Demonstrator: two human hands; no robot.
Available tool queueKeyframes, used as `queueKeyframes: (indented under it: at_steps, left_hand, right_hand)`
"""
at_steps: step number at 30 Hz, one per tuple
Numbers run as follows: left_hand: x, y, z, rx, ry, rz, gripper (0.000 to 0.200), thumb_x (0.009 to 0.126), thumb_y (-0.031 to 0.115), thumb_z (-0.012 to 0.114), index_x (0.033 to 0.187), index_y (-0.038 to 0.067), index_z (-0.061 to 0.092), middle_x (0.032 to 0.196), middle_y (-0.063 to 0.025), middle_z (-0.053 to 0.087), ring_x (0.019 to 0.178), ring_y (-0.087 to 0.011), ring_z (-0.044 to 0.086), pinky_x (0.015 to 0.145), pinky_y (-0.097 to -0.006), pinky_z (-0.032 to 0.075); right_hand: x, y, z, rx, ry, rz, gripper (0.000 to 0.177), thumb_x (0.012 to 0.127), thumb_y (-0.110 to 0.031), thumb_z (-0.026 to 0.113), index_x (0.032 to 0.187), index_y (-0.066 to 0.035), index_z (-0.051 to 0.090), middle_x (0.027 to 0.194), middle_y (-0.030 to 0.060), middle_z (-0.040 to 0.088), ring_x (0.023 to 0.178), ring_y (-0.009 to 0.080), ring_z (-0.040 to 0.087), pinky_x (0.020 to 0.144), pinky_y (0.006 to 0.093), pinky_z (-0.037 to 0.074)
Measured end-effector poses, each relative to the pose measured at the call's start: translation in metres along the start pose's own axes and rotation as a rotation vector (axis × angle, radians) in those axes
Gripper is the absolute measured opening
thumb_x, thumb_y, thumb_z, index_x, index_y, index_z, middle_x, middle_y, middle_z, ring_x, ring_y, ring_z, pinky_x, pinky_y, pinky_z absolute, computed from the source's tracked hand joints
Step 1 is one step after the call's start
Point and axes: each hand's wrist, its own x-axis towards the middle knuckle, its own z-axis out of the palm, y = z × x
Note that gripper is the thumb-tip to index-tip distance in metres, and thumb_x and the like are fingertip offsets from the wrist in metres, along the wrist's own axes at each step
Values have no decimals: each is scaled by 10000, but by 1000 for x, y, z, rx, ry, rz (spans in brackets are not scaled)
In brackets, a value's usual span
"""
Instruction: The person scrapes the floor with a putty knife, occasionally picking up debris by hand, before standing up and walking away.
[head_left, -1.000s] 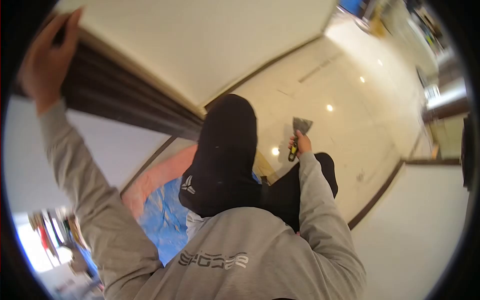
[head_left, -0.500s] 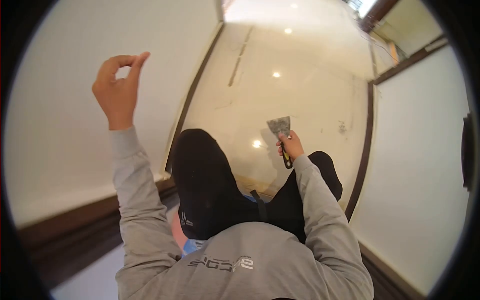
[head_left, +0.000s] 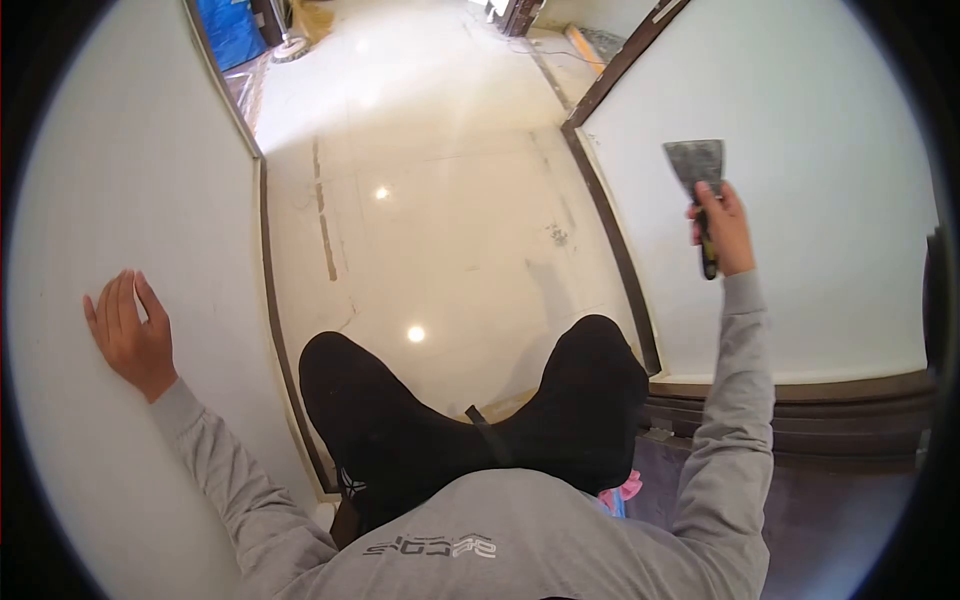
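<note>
My right hand (head_left: 727,228) is closed around the black and yellow handle of a putty knife (head_left: 697,165). The knife's wide blade is grey and smeared, pointing away from me, and overlaps the right white wall (head_left: 830,250) in this view. Out to the left, my left hand (head_left: 133,330) lies against the left white wall (head_left: 90,190), fingers stretched and nothing in it. My two knees in black trousers are spread below, with the floor between them.
Pale, glossy floor (head_left: 450,240) runs ahead, with a dark streak (head_left: 326,225) and scuffs. Dark baseboards (head_left: 610,225) edge both walls. Farther off are a blue sheet (head_left: 228,35) and a round-based mop-like tool (head_left: 290,48). Pink cloth (head_left: 622,490) shows behind my right hip.
My view has swung round. The right hand, still holding the putty knife, has risen from over the floor to the right wall. The left hand has gone from a pinch to stretched fingers, lower down.
</note>
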Motion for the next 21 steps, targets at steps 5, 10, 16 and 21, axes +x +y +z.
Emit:
queueKeyframes:
  at_steps: [5,10,16,21]
  left_hand:
    - [42,16,9,-67,-36,-5,36,859,71,674,889,52,683,909,-46,703,899,-187,671,989,-415,468]
    - [47,18,8,-185,-39,-87,35,856,30,662,888,22,672,912,-74,700,904,-218,673,983,-454,467]
    - [65,20,13,-209,-45,-90,26,831,16,677,856,13,671,885,-75,699,890,-228,673,970,-466,476]
    - [71,15,11,-308,-28,-83,42,838,-12,664,878,-4,672,892,-84,705,880,-247,681,961,-468,480]
  right_hand:
    - [31,-110,-81,-374,165,-158,245,969,-365,548,917,-127,517,605,-25,491,412,39,403,366,201,320]
    - [28,-154,-116,-660,202,-107,285,970,-368,536,930,-87,524,597,-7,480,407,54,397,370,216,310]
    - [34,-148,-116,-811,144,23,262,977,-343,517,962,-82,514,564,0,469,370,60,376,340,234,297]
    - [48,-104,-62,-643,68,59,255,986,-337,502,966,-83,507,561,-4,467,377,55,382,340,228,295]
